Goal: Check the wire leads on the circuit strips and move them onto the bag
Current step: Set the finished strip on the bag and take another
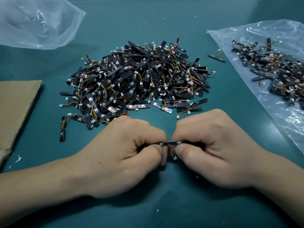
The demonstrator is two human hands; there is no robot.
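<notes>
Circuit strip [171, 143] | black, level, white-plugged wire [172, 154] dangling | left hand [125, 155], right hand [212, 150] pinch its ends

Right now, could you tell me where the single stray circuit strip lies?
Head view, upper right: the stray strip lies on the table between the big pile and the right-hand bag.

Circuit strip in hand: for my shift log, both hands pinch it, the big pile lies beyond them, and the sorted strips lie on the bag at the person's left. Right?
No: the head view shows the sorted strips on the plastic bag at the person's right, not left. The left hand and right hand pinch one circuit strip, with the big pile beyond them.
</notes>
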